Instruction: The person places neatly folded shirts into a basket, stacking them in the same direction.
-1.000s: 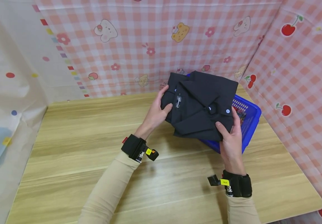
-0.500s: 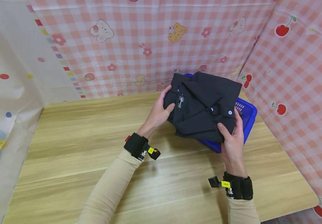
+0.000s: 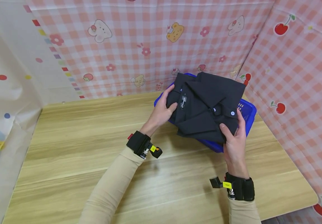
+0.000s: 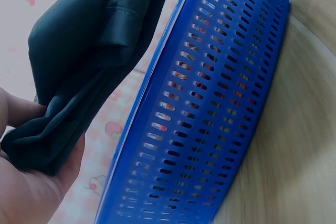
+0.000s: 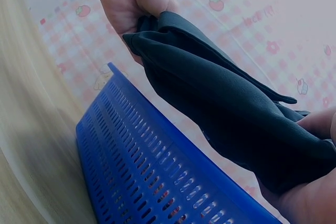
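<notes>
A folded black shirt (image 3: 203, 105) with a collar, white buttons and a neck label is held flat between both hands. My left hand (image 3: 162, 110) grips its left edge, thumb on top and fingers beneath. On the opposite side my right hand (image 3: 236, 140) pinches the lower right corner the same way. Below the shirt stands a blue slotted plastic basket (image 3: 250, 113), mostly covered by it in the head view. Both wrist views show the shirt (image 4: 89, 51) raised above the basket's rim, with the basket (image 5: 157, 161) upright on the table.
Coloured items show faintly through the slots of the basket (image 4: 210, 98). The wood-grain table (image 3: 94, 149) extends left and toward the front. A pink checked cloth (image 3: 138, 37) hangs behind it, and another cherry-print cloth (image 3: 303, 93) hangs along the right.
The shirt, gripped in both hands, has shifted slightly right over the basket. More of the basket's left rim now shows, and less of its right side. The view has turned a little.
</notes>
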A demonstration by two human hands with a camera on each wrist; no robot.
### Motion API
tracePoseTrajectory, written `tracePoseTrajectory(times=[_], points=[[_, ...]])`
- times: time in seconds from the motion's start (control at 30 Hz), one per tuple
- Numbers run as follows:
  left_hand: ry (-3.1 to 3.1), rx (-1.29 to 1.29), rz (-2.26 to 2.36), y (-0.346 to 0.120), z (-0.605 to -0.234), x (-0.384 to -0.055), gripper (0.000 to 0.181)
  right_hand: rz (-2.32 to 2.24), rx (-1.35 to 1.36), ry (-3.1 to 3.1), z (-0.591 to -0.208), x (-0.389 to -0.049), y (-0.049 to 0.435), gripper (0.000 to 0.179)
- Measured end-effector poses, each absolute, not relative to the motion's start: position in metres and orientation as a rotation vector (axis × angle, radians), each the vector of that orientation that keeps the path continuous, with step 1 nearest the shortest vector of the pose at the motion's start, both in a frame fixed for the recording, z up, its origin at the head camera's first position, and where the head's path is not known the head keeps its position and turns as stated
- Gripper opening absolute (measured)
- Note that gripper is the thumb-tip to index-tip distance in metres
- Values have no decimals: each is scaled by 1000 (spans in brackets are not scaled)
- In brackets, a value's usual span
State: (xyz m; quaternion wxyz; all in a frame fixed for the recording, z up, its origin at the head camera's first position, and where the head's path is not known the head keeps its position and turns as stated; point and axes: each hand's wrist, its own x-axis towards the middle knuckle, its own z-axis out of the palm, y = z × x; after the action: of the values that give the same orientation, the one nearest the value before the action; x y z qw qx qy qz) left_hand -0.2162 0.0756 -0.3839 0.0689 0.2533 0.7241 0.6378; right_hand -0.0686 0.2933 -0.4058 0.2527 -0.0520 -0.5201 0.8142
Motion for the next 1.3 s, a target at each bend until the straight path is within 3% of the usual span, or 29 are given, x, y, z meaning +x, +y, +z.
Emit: tracePoseTrajectory(times=[1.3], points=[[2315, 824, 1623, 116, -376, -242, 64, 2142, -265, -1322, -409, -72, 302, 68]])
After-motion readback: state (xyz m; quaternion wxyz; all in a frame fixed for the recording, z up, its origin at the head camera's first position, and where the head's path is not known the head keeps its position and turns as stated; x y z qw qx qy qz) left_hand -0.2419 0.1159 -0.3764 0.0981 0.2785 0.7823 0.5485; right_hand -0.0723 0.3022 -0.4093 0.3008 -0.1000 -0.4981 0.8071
